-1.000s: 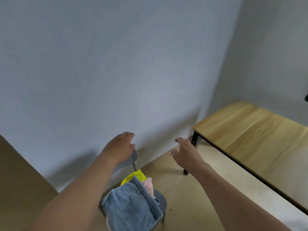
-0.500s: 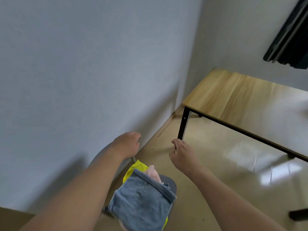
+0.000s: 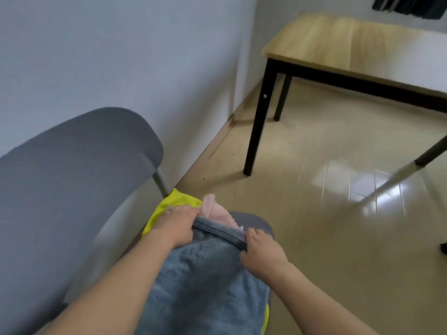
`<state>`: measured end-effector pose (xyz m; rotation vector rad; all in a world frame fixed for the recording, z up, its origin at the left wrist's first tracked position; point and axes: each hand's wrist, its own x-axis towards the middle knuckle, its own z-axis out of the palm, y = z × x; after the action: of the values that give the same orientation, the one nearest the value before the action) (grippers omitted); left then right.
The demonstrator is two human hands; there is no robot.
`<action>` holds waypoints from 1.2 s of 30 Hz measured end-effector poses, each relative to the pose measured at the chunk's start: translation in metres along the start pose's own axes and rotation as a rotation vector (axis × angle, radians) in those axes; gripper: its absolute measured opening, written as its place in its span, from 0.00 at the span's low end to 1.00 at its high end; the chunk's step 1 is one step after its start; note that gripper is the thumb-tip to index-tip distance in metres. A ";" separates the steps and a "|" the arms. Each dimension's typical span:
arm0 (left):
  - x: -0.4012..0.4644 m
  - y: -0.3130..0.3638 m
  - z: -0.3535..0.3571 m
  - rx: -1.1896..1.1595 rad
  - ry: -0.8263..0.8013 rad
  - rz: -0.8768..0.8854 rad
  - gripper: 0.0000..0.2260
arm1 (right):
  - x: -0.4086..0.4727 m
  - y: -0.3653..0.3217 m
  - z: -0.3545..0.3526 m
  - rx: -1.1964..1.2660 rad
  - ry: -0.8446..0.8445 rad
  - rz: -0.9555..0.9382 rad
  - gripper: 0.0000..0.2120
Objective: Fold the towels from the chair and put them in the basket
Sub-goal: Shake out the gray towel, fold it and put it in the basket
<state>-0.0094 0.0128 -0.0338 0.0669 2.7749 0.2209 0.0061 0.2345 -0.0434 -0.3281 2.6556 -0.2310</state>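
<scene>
Both hands dropped onto chair point(image 3: 72, 177) pile: left hand point(image 3: 177, 224), right hand point(image 3: 262, 252) fingers pinching blue towel point(image 3: 205, 281) hem. Pickup starting, folding not yet.

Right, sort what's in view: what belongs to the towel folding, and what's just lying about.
Part of the job:
- blue towel, gripped at its striped edge by the left hand and right hand
- yellow towel and pink towel beneath it
- chair holding the pile

Just there:
- wooden table
- dark cloth hanging on the wall
</scene>
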 end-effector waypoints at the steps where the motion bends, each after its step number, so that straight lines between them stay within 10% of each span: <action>1: 0.004 -0.004 0.016 0.086 0.038 -0.008 0.21 | 0.003 0.006 0.017 -0.041 0.024 0.015 0.13; 6: 0.016 -0.023 0.061 0.306 0.205 0.036 0.32 | 0.008 0.015 0.059 -0.076 0.321 0.024 0.13; 10: -0.004 -0.015 0.057 0.380 0.295 0.038 0.18 | -0.010 0.024 0.064 -0.009 0.408 0.062 0.10; 17: -0.081 0.009 0.009 -0.012 0.226 0.081 0.16 | -0.095 0.006 -0.012 0.297 0.443 -0.106 0.07; 20: -0.113 0.043 -0.016 -0.069 0.262 0.221 0.24 | -0.144 -0.012 -0.048 0.179 0.529 -0.238 0.09; 23: -0.145 0.078 -0.037 -0.058 0.290 0.267 0.06 | -0.185 -0.019 -0.075 0.048 0.637 -0.306 0.09; 29: -0.191 0.104 -0.078 -0.240 0.241 0.329 0.03 | -0.242 -0.016 -0.123 -0.231 0.844 -0.393 0.06; 36: -0.271 0.106 -0.166 -0.181 0.368 0.419 0.15 | -0.259 0.006 -0.190 -0.361 0.951 -0.271 0.07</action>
<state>0.1878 0.0737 0.2298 0.6215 3.0561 0.6469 0.1438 0.3303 0.2306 -0.8768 3.5895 0.0395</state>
